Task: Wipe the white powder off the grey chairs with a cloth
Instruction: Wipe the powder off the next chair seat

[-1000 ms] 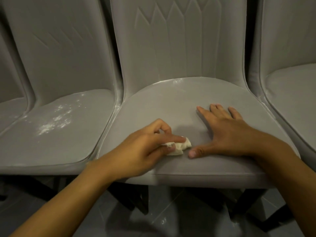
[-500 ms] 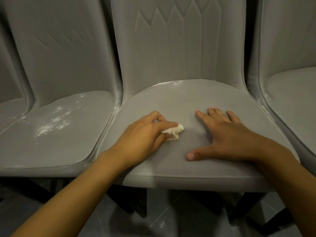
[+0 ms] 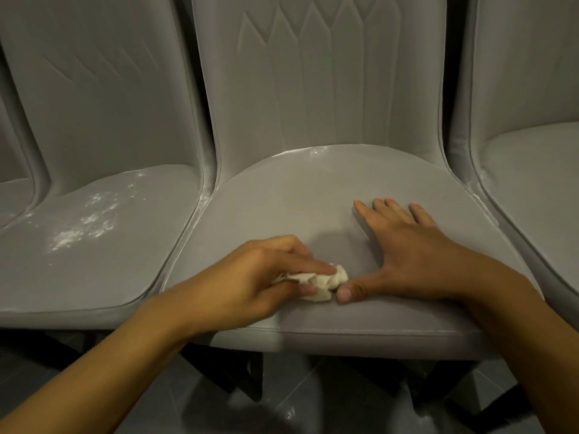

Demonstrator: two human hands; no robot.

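Note:
A small crumpled white cloth [image 3: 322, 285] lies on the front of the middle grey chair seat [image 3: 297, 202]. My left hand [image 3: 250, 277] pinches it between thumb and fingers and presses it onto the seat. Flat on the same seat to the right rests my right hand [image 3: 407, 249], fingers spread, its thumb tip touching the cloth. A faint trace of white powder [image 3: 316, 151] sits at the back edge of this seat. The left grey chair seat [image 3: 94, 252] carries a scattered patch of white powder [image 3: 84, 227].
A third grey chair [image 3: 539, 183] stands at the right, and a sliver of another seat [image 3: 12, 195] shows at the far left. Dark chair legs [image 3: 250, 380] and a grey tiled floor [image 3: 282, 408] lie below the seats.
My left hand has pulled the cloth back toward the seat's front edge and rightward until it meets my right thumb. My right hand has stayed flat in place.

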